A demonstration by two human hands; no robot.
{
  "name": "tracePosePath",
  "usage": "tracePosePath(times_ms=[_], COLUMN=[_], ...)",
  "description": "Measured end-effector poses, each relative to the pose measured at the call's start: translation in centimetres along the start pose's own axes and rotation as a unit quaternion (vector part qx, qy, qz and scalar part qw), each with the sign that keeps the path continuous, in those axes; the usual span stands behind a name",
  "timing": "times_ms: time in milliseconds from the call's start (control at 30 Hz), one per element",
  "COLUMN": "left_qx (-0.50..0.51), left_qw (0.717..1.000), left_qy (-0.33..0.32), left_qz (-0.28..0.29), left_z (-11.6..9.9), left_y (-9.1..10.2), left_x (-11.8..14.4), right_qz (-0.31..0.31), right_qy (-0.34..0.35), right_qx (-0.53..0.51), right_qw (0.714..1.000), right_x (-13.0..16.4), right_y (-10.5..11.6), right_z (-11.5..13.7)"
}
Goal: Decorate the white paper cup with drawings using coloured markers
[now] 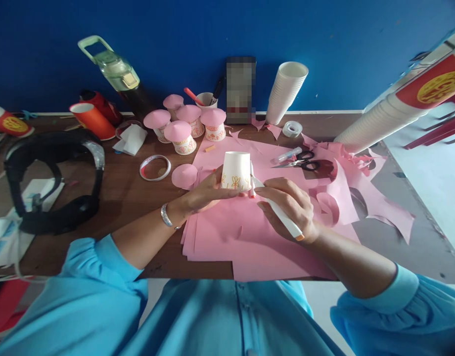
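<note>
Right hand [298, 205], just right of the paper cup [236, 164]: fingers pinching marker [285, 220]; tip contact unclear. Left hand [207, 193] clasps cup, inverted, above pink sheets [227, 232]. Possible faults: slack fingers letting cup turn, skewing flowers [235, 182]; wet ink smearing.

paper cup [236, 165] | white, orange-flowered near rim, upside down || marker [286, 218] | white, orange end, slanted, just beside cup

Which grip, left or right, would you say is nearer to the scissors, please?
Right. The right grip, holding a marker, is just on the near side of the scissors; the left grip, holding a cup, is farther off to their left.
</note>
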State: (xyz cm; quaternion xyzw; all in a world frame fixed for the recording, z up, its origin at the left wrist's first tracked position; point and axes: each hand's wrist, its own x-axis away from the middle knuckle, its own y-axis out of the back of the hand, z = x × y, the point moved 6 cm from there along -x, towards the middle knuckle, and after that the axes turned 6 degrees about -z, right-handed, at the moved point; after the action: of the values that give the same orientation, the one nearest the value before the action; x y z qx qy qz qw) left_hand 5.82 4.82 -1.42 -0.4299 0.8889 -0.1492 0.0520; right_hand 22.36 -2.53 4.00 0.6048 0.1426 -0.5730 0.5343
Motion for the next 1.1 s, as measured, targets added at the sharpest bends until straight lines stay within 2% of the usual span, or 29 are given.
tracePosePath(times_ms=[233,467,767,1100], left_qx=[0.036,0.010,0.013,0.002], left_qw=[0.999,0.999,1.000,0.999], left_qy=[0.002,0.035,0.021,0.035], left_qz=[-0.006,-0.030,-0.008,-0.020], left_z=[0.5,1.2,1.3,1.3], left_y=[0.4,0.9,0.8,0.7], left_x=[-0.2,-0.1,-0.2,-0.1], right_qz=[0.019,0.023,0.010,0.018], right_qy=[-0.003,0.021,0.027,0.032], right_qx=[-0.003,-0.037,-0.051,-0.039], right_qw=[1.000,0.999,0.998,0.999], right_x=[0.5,0.4,0.2,0.1], right_y=[-0.6,-0.9,-0.9,-1.0], right_z=[-0.2,0.2,0.5,0.7])
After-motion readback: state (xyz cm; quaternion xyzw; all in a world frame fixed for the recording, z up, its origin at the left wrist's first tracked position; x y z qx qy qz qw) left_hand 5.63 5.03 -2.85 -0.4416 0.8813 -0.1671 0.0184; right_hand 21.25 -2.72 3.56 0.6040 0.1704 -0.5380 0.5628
